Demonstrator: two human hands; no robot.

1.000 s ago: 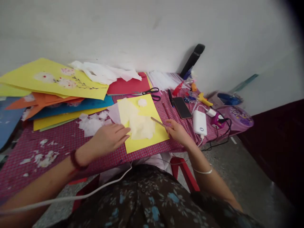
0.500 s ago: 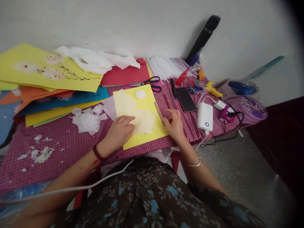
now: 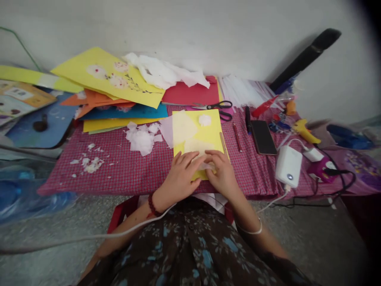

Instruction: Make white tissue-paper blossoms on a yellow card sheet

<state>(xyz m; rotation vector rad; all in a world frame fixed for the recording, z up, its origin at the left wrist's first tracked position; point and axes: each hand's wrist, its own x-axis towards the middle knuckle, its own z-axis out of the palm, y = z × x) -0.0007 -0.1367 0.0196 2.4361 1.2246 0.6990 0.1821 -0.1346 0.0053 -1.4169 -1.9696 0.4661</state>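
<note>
A yellow paper sheet (image 3: 212, 127) lies in front of me with thin, pale tissue paper (image 3: 198, 145) spread over it. My left hand (image 3: 183, 172) rests over its near part, fingers stretched out and apart. Opposite it, the curled fingers of my right hand (image 3: 222, 172) pinch a whitish edge of the tissue between the two hands. Part of the sheet is hidden under both hands. A small white tissue blossom (image 3: 204, 120) sits near the sheet's top. Along its right edge lies a flat wooden stick (image 3: 223, 143).
Cut tissue pieces (image 3: 143, 139) are heaped to the left, with scraps (image 3: 91, 161) beyond. Scissors (image 3: 218, 105) lie behind the sheet. To the right are a pencil (image 3: 237, 137), a black marker (image 3: 248, 119), a phone (image 3: 263, 137), a white power bank (image 3: 288, 165) and a yellow glue gun (image 3: 306, 131).
My right hand has left the stick and come to the sheet's near part, beside my left hand. Both now meet at the tissue's edge. The view has turned left.
</note>
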